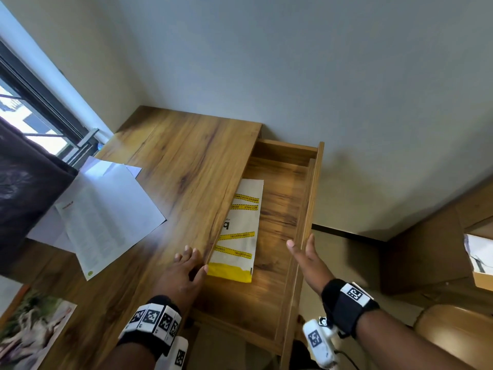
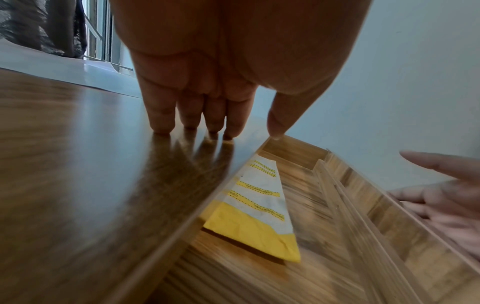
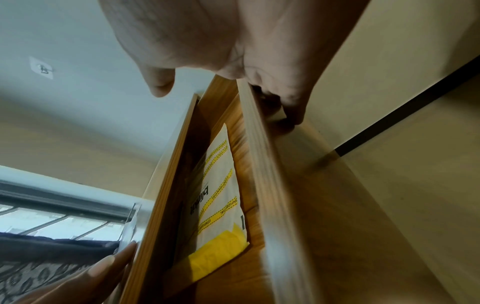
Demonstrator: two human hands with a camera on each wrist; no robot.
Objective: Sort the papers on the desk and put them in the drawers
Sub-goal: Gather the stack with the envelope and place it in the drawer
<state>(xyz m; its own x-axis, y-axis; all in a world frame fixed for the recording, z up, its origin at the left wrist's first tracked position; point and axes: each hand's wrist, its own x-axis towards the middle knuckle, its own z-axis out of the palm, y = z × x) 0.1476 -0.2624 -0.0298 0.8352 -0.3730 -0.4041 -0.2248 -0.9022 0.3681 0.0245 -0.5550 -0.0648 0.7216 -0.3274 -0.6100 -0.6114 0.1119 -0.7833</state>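
The wooden desk's drawer (image 1: pixel 280 198) stands pulled out to the right. Inside lies a white and yellow envelope (image 1: pixel 240 236) (image 2: pixel 259 205) (image 3: pixel 218 195) with yellow "confidential" stripes, its left side hidden under the desk top (image 1: pixel 186 161). My left hand (image 1: pixel 186 265) (image 2: pixel 197 115) rests flat on the desk top at the edge above the drawer, holding nothing. My right hand (image 1: pixel 306 257) (image 3: pixel 233 41) is at the drawer front (image 1: pixel 309 204) (image 3: pixel 259 164), fingers (image 3: pixel 288 111) against its outer face and thumb spread apart over the drawer. Loose white printed papers (image 1: pixel 106 209) lie on the desk's left part.
A colour picture print (image 1: pixel 32 329) lies at the desk's near left corner. Dark patterned cloth (image 1: pixel 24 188) hangs over the papers beside the window. A cardboard box (image 1: pixel 477 263) stands at the right, and a rounded wooden seat (image 1: pixel 453 335) is at the lower right.
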